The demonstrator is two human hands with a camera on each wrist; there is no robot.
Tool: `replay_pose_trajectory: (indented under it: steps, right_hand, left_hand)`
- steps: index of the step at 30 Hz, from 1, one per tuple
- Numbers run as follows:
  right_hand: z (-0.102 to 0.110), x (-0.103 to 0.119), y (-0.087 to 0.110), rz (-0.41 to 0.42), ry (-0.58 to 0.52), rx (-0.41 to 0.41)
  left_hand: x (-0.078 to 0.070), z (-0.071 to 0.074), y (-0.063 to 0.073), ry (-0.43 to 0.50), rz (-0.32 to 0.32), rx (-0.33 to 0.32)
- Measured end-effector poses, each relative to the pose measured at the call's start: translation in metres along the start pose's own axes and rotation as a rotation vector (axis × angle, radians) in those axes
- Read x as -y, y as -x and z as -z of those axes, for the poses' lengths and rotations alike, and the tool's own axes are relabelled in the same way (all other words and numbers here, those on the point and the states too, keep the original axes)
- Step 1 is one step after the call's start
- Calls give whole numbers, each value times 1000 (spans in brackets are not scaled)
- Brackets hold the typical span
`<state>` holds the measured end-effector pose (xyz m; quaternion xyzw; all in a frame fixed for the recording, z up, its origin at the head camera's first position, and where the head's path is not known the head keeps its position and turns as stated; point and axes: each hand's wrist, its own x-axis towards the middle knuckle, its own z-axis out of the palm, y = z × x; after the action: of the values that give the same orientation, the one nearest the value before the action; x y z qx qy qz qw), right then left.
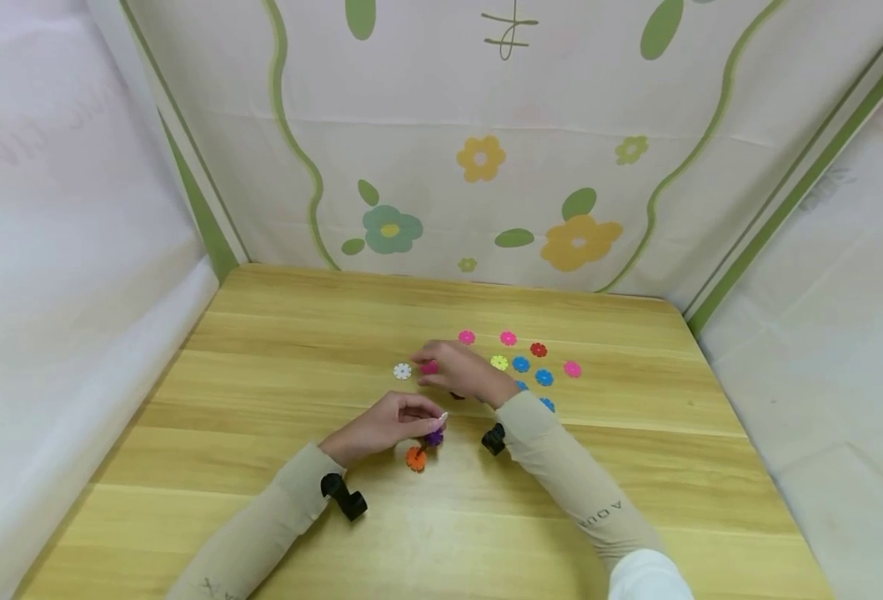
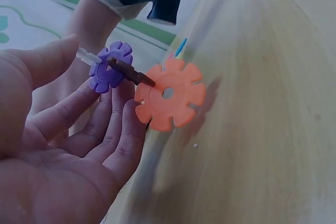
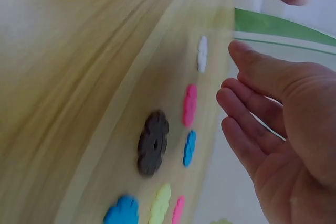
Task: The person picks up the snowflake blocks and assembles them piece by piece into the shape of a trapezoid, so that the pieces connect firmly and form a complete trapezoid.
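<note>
My left hand (image 1: 381, 427) pinches a small chain of notched plastic snowflake discs near its white disc (image 1: 444, 417). Joined on from there are a purple disc (image 2: 111, 67), a brown disc (image 2: 128, 71) and an orange disc (image 2: 170, 95), which hangs beyond the fingers. Farther forward, my right hand (image 1: 462, 372) hovers over the loose discs with bent, parted fingers and nothing in them. Below it a pink disc (image 1: 429, 367) lies partly covered; a loose white disc (image 1: 402, 371) is just left of its fingertips. A dark brown disc (image 3: 153, 144) lies flat under that hand.
Several loose discs spread right of my right hand, among them a yellow disc (image 1: 499, 362), a blue disc (image 1: 544, 377), a red disc (image 1: 538, 350) and a pink disc (image 1: 572, 369). The wooden table (image 1: 298, 317) ends at a flower-printed cloth wall (image 1: 426, 150).
</note>
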<state>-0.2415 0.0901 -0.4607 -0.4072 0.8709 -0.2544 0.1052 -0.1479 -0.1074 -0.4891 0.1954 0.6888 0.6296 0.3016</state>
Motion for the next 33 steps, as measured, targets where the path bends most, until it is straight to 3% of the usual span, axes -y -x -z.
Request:
replay_pose_trajectory:
  steps: [8,17,22,29,33]
  right_hand:
    - [-16,5,-31,10,59,22]
    - [-21,5,-38,-7,95,5]
    - [-11,2,-25,-41,29,-4]
    - [14,-1,11,-112,-92,-19]
    - [27,-1,33,-126,-163,-69]
  left_hand:
    - [0,1,3,-23,4,-19]
    - [4,3,3,-27,-9,-18]
    - [5,4,1,-38,-7,-23]
    - [1,4,0,-31,-6,-20]
    - [-1,2,-1,-36,6,-35]
